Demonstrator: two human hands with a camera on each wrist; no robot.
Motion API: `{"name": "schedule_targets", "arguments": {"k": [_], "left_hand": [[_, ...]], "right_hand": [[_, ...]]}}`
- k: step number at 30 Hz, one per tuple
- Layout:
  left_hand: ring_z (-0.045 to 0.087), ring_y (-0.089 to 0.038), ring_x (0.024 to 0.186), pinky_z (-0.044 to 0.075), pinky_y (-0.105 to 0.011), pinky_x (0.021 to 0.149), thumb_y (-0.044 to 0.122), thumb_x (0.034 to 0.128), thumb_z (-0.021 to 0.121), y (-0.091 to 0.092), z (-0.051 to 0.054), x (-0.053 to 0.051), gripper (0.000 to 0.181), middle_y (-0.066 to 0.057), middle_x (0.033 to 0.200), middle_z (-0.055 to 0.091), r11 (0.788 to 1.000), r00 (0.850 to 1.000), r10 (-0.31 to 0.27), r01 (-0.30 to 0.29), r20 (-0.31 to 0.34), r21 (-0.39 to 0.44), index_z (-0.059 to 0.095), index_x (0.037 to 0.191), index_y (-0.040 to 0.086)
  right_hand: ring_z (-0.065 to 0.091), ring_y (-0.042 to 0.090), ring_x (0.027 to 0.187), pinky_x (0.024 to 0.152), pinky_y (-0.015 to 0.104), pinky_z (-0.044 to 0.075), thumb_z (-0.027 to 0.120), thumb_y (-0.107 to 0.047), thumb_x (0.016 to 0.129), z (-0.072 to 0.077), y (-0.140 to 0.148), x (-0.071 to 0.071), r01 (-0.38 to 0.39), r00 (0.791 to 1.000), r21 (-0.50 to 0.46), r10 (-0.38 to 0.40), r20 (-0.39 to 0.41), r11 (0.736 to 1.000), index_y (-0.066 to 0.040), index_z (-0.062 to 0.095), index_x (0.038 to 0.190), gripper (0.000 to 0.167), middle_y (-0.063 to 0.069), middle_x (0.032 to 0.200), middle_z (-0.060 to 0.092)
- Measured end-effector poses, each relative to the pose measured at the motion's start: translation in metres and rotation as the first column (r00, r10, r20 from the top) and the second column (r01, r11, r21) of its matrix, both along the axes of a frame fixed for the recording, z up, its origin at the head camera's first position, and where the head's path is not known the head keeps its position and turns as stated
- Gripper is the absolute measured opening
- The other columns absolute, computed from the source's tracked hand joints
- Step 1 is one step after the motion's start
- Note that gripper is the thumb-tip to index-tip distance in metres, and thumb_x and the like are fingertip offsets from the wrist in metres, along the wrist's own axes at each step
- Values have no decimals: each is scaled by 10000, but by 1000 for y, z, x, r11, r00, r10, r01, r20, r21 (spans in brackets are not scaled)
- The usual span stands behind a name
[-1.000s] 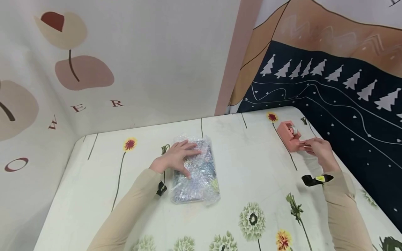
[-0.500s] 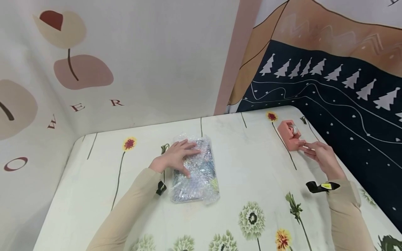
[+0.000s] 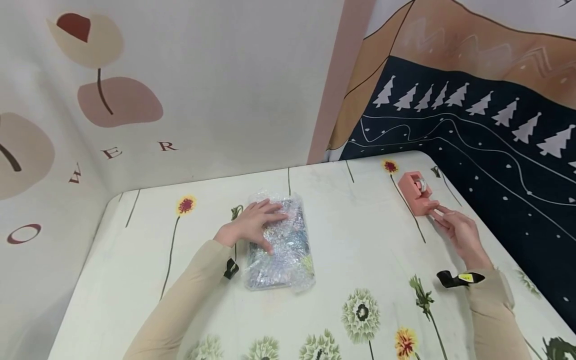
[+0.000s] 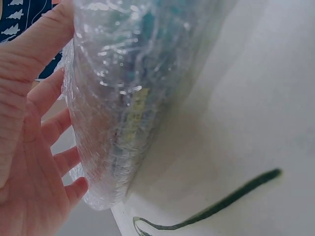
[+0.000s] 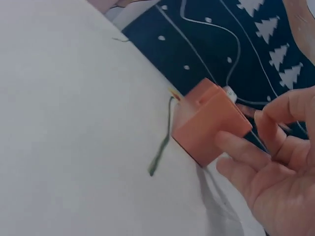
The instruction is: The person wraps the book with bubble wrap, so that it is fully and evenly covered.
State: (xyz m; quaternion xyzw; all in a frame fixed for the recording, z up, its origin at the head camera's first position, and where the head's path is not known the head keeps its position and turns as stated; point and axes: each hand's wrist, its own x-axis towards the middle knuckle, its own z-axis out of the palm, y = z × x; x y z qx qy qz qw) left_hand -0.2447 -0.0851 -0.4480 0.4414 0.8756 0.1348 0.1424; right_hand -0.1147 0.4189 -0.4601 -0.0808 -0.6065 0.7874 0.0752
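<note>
A flat rectangular item in bubble wrap (image 3: 288, 250) lies on the table, with a colourful surface showing through the plastic. Spread fingers of my left hand (image 3: 252, 224) rest on its upper left part; the left wrist view shows the wrap (image 4: 128, 98) close beside the thumb. At the far right stands a pink tape dispenser (image 3: 410, 192) with a roll of tape (image 3: 420, 185) in it. My right hand (image 3: 461, 232) pinches at the dispenser's near end. In the right wrist view two fingers touch the dispenser's side (image 5: 211, 128); any tape end at the fingertips is hidden.
Both stand on a table (image 3: 351, 250) covered with a white flower-print cloth. A pale wall (image 3: 225, 100) borders its far side, and a dark panel with printed trees (image 3: 495, 150) runs along the right edge, close to my right hand.
My right wrist has shifted slightly right and toward me, while its fingers stay at the dispenser's near end. The left hand, the wrapped item and the dispenser keep their places.
</note>
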Motion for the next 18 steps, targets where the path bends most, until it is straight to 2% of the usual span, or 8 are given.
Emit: {"name": "schedule_targets", "arguments": {"k": [3,7,10,14,16,18], "left_hand": [[126,-417,1390,108,-617,1082,502,578,830,0,0,1,977,-118,1502,300,1000,1000,2,-2,0,-3,437,1415,185],[121,-418,1391,104,-620,1081,496,579,832,0,1,1,979,-121,1503,297,1000,1000,3,-3,2,1,434,1417,182],[118,-421,1390,100,-621,1081,495,581,831,-1,0,1,979,-125,1504,294,1000,1000,1,-1,5,3,432,1417,180],[122,-421,1389,103,-623,1079,501,579,829,-1,1,1,980,-125,1503,296,1000,1000,1,-1,1,-2,435,1416,178],[122,-421,1389,106,-623,1079,506,579,827,-1,1,1,981,-126,1504,294,1000,1000,-1,1,-2,-2,434,1416,179],[123,-422,1389,111,-620,1079,509,579,825,-1,1,1,982,-127,1504,293,1000,1000,-3,3,-5,0,433,1417,180]], "right_hand": [[634,-19,890,780,112,483,478,-31,953,-6,-4,0,59,996,82,-65,67,995,1,626,810,208,-128,953,656],[601,-37,759,682,103,486,518,-107,946,-10,-9,-3,100,963,233,-153,223,967,-125,648,799,197,-152,798,645],[558,-38,736,645,123,458,499,-155,959,-13,-15,-8,91,927,393,-222,302,915,-189,620,813,192,-200,757,600],[534,70,911,765,232,442,504,-184,954,-17,-26,-19,108,880,559,-341,330,822,-145,608,841,159,-221,780,537],[514,184,1037,855,321,430,514,-170,942,-19,-31,-24,141,862,587,-390,323,798,-84,608,851,156,-185,798,532],[464,269,1163,945,384,392,513,-160,937,-19,-34,-26,165,852,585,-414,321,794,-25,603,884,171,-140,836,542]]}}
